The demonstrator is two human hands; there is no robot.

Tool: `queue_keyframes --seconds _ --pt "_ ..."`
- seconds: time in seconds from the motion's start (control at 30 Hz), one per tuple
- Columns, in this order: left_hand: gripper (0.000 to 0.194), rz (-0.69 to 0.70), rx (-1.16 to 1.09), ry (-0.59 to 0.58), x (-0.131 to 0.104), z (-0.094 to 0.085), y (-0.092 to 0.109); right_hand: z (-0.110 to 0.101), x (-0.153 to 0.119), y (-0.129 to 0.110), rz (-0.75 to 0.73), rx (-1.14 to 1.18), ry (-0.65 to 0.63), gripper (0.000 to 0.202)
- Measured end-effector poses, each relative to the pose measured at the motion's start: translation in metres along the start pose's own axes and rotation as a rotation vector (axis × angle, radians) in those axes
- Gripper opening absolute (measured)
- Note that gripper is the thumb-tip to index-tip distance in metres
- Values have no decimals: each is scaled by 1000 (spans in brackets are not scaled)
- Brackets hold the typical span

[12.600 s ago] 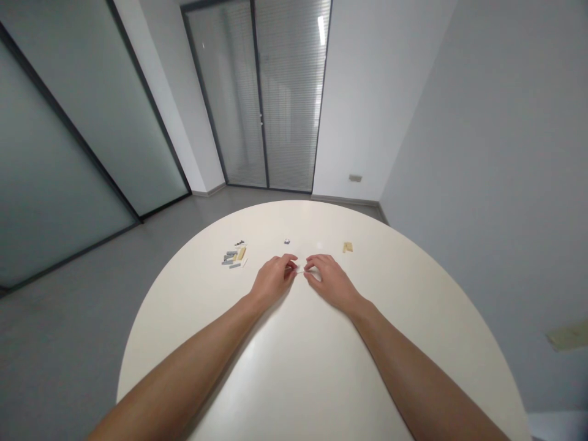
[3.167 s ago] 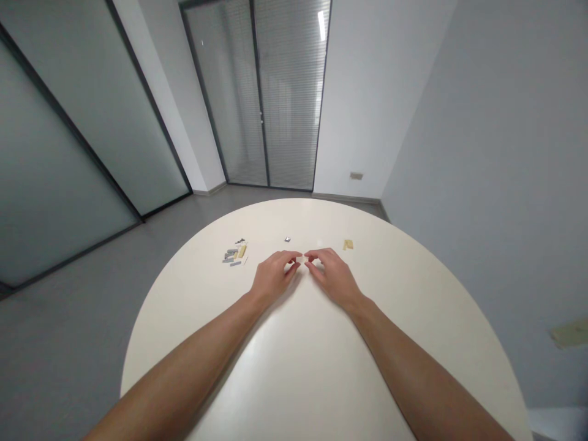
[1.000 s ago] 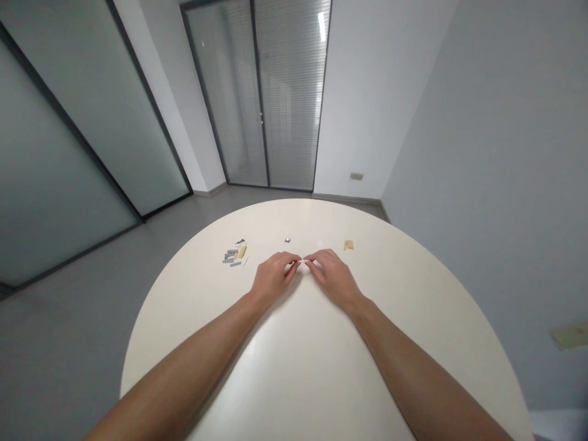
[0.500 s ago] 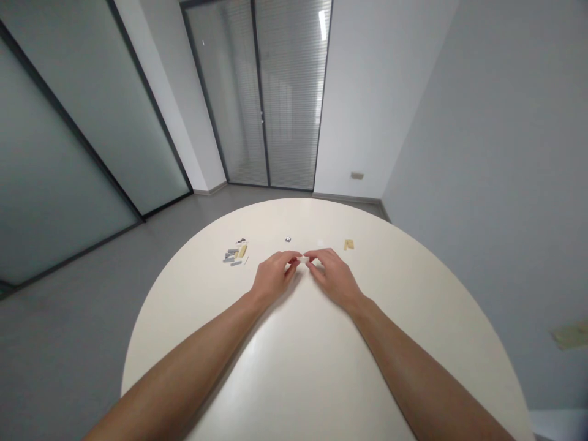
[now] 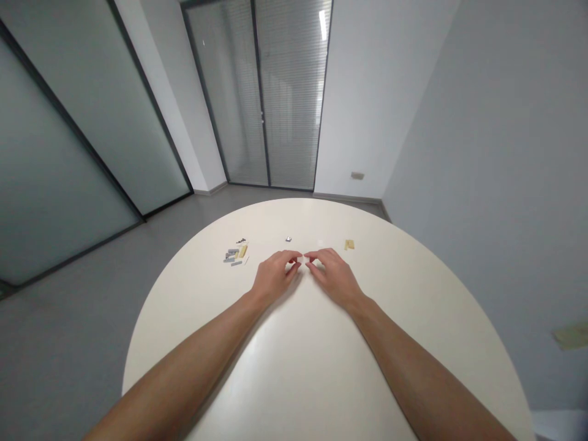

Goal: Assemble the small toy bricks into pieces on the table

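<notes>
My left hand point(image 5: 275, 271) and my right hand point(image 5: 334, 274) meet over the middle of the white round table point(image 5: 294, 367), fingertips facing each other. Each hand is closed in a pinch, thumb below the fingers. Whatever lies between the fingertips is small and pale, and I cannot make out its kind. Just beyond the hands sits a small dark-and-white piece point(image 5: 288, 239). Left of my left hand lies a loose group of grey bar-shaped pieces point(image 5: 232, 254) with a yellow piece point(image 5: 243, 251) among them.
Tiny dark pieces point(image 5: 241, 241) lie behind the grey ones. Flat yellow pieces point(image 5: 350, 244) rest on the table to the right of my right hand. Past the table's far edge stand a glass door with blinds point(image 5: 289, 110) and a white wall point(image 5: 376, 92).
Both hands keep almost the same place and pose. The pale thing between the fingertips shows less clearly now. The loose pieces have not moved on the table.
</notes>
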State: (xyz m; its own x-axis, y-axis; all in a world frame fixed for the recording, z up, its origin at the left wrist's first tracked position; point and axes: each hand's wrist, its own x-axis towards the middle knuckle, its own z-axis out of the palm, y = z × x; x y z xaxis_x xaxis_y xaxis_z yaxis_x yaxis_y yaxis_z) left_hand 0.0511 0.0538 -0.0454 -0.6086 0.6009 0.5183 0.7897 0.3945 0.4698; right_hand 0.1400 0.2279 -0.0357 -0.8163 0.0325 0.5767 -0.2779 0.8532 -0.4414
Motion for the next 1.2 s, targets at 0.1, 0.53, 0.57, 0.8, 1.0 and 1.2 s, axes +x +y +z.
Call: queue_keyframes --seconds 0.1,0.53,0.57,0.8,1.0,1.2 --pt "22 4 -3 5 0 0 0 0 0 0 -4 -7 3 20" --pt "18 14 2 5 -1 0 2 2 -1 3 -13 -18 18 18" --pt "18 14 2 5 -1 0 2 2 -1 3 -13 -22 19 18" --pt "18 7 8 -14 0 0 1 1 -1 2 -21 -36 10 16" --pt "18 6 5 -17 0 0 0 1 0 4 -37 -51 10 18" --pt "19 3 37 -25 -1 -2 2 1 -1 3 -51 -71 15 23"
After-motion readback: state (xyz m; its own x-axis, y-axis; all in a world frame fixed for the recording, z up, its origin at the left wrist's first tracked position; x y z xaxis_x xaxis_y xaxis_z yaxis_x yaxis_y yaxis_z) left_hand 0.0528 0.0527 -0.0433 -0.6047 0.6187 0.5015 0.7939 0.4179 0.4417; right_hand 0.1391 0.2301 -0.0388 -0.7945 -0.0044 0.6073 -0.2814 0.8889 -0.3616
